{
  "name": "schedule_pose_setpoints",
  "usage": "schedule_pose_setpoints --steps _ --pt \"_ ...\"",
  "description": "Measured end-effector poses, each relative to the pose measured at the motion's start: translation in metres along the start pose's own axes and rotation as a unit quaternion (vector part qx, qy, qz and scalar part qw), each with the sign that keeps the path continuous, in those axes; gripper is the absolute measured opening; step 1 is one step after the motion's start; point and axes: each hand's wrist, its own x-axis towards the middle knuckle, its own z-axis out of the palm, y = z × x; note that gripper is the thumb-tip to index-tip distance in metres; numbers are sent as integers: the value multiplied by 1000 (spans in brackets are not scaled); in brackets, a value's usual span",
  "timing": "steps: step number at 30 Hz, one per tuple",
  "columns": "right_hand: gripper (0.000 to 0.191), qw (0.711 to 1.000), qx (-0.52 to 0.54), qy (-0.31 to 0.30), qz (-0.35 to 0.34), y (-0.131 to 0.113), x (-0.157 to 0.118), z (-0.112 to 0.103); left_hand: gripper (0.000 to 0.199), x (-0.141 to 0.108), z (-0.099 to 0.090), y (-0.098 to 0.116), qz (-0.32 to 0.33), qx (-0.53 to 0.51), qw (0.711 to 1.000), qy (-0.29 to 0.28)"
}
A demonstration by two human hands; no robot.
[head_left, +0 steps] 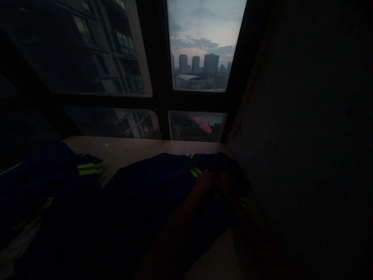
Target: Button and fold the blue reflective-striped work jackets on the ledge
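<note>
A dark blue work jacket point(157, 171) with yellow-green reflective strips is spread over the pale surface by the window. Over its right part, my left hand point(205, 181) is closed, fingers bent onto the cloth beside a reflective strip point(196, 172). My right hand point(225, 184) is closed too, its fingers curled right beside the left ones, pinching the same jacket. Deep shadow hides the fingertips and the exact bit of cloth between them.
To the left lies another dark blue garment point(58, 163) with similar bright strips. Whitish cloth point(21, 243) shows at the lower left. The pale ledge point(131, 146) runs below dark window frames point(161, 70). A dark wall point(300, 128) rises close on the right.
</note>
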Motion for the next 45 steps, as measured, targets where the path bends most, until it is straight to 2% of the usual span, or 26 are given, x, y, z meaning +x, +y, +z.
schedule_pose_setpoints --steps 10,18,22,27,35,45 --pt "30 999 36 -11 0 0 0 -4 25 -5 8 4 -43 -30 998 44" --pt "27 999 24 -22 -19 2 2 2 24 -3 10 1 -118 -78 988 64" --pt "27 999 9 -25 -19 2 2 3 26 -12 9 2 -147 -100 981 77" --pt "30 1000 -2 -19 -21 3 0 3 30 -42 2 -10 -165 -123 975 83" --pt "33 1000 10 -11 -23 9 -3 6 33 -115 -13 -46 -154 -172 969 92" --pt "35 999 24 -3 -38 16 -5 10 32 -183 -28 -61 -175 -212 952 137"
